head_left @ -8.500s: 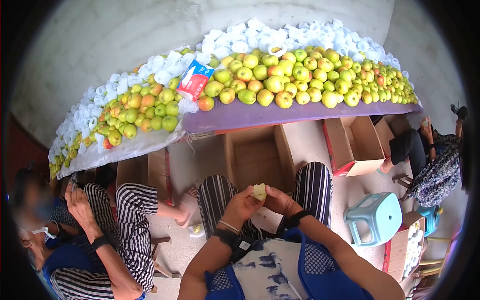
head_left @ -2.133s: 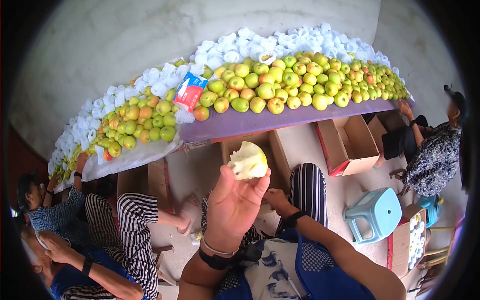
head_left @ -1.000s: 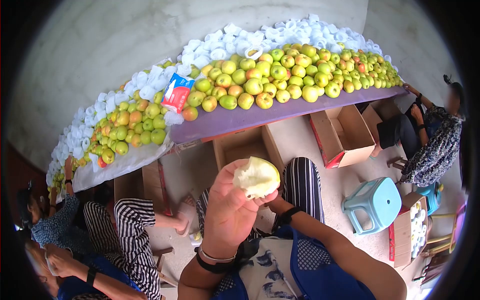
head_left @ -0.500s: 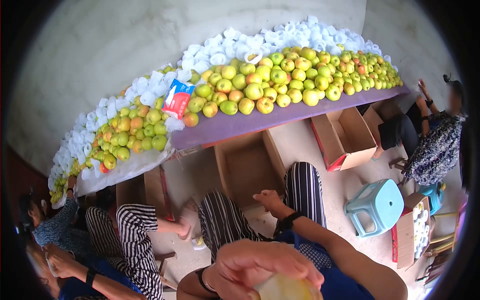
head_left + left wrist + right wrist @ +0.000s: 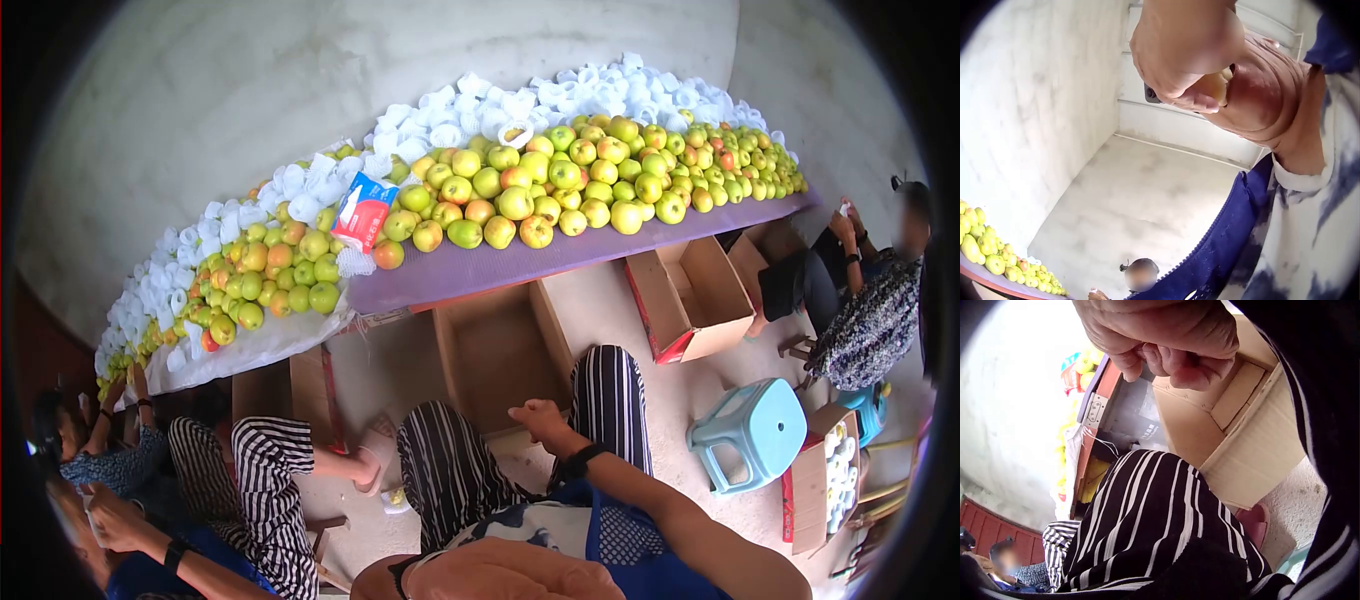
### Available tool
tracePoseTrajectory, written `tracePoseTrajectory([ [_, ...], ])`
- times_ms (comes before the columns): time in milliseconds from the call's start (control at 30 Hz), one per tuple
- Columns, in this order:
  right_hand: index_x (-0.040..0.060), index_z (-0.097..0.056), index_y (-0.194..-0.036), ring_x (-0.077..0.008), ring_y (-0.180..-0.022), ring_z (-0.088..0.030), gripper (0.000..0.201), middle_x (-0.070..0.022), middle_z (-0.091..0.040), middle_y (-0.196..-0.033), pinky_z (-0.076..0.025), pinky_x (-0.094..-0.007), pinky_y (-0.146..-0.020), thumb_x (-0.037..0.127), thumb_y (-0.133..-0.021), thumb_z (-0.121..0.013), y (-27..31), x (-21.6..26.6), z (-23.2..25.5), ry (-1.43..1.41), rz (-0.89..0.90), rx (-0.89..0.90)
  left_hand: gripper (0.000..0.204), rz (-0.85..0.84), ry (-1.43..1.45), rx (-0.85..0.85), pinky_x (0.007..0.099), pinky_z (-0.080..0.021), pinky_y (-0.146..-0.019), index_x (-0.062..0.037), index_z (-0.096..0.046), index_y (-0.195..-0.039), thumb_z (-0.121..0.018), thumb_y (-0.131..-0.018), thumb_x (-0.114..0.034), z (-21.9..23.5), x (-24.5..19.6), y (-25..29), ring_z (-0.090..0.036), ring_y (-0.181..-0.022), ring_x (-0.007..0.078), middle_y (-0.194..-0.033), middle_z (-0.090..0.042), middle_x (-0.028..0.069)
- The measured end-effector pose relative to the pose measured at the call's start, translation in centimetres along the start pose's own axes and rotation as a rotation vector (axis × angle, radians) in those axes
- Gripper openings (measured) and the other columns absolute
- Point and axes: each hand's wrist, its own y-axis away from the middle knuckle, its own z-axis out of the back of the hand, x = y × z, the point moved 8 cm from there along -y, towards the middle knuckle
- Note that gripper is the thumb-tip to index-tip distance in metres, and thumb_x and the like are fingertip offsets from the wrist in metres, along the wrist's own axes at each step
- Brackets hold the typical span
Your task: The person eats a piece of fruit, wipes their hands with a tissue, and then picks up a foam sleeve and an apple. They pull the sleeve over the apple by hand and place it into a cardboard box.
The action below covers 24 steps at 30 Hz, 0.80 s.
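My left hand (image 5: 1172,56) is raised to my mouth and grips a bitten, pale-fleshed apple (image 5: 1215,86). In the head view only the back of that left hand (image 5: 515,572) shows at the bottom edge, and it hides the apple. Over my lap, between striped trouser legs (image 5: 455,455), hovers my right hand (image 5: 545,420). Its fingers (image 5: 1194,374) are loosely curled, with nothing seen in them. Beyond the knees, a heap of green and reddish apples (image 5: 515,203) lies on a purple-covered table (image 5: 470,272).
White foam nets (image 5: 440,125) line the heap's back, and a blue-and-red packet (image 5: 363,212) lies among the apples. An open cardboard box (image 5: 505,350) stands below the table, another box (image 5: 690,295) to its right. A blue stool (image 5: 755,430) stands at right. People sit on both sides.
Earlier both hands held an apple piece over the lap. My left hand then lifted a bitten apple into view and brought it up to my mouth. The right hand stayed by the lap.
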Motion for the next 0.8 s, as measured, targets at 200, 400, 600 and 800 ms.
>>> tracePoseTrajectory([
  [200, 0.0074, -0.047, -0.059, -0.01, -0.044, -0.039, 0.029, 0.0001, -0.04, -0.053, -0.032, -0.0264, -0.036, 0.024, -0.075, -0.065, -0.1, 0.4, -0.1, 0.02, 0.042, -0.026, 0.05, -0.094, -0.079, -0.037, 0.0366, -0.053, -0.064, 0.0163, -0.056, -0.098, -0.073, -0.072, -0.023, 0.4, -0.7, 0.2, -0.062, -0.079, 0.0335, -0.086, -0.058, 0.0295],
  [400, 0.0073, -0.047, -0.06, -0.0098, -0.047, -0.038, 0.029, 0.0003, -0.04, -0.055, -0.033, -0.0266, -0.039, 0.026, -0.074, -0.064, 0.2, 0.8, 0.0, -0.005, 0.02, -0.005, 0.049, -0.099, -0.098, -0.007, 0.0349, -0.053, -0.064, 0.0162, -0.056, -0.096, -0.075, -0.069, -0.02, 1.0, -1.1, -0.4, -0.062, -0.08, 0.0334, -0.086, -0.058, 0.0291],
  [600, 0.0062, -0.049, -0.063, -0.0105, -0.051, -0.041, 0.028, -0.0005, -0.042, -0.059, -0.035, -0.0266, -0.043, 0.027, -0.074, -0.064, 0.2, 0.2, -0.2, 0.003, -0.01, 0.004, 0.058, -0.084, -0.072, 0.089, 0.0389, -0.052, -0.067, 0.0188, -0.049, -0.104, -0.076, -0.068, -0.018, 1.8, -1.1, -0.3, -0.061, -0.084, 0.0363, -0.091, -0.057, 0.0325],
  [800, 0.0077, -0.047, -0.058, -0.01, -0.044, -0.037, 0.03, 0.0, -0.038, -0.053, -0.033, -0.0261, -0.038, 0.026, -0.075, -0.065, 0.1, 0.6, -0.2, 0.03, 0.008, -0.045, 0.062, 0.035, 0.111, 0.083, 0.0412, -0.052, -0.07, 0.0156, -0.046, -0.11, -0.076, -0.068, -0.019, 2.7, 0.3, 0.2, -0.058, -0.09, 0.038, -0.096, -0.054, 0.0341],
])
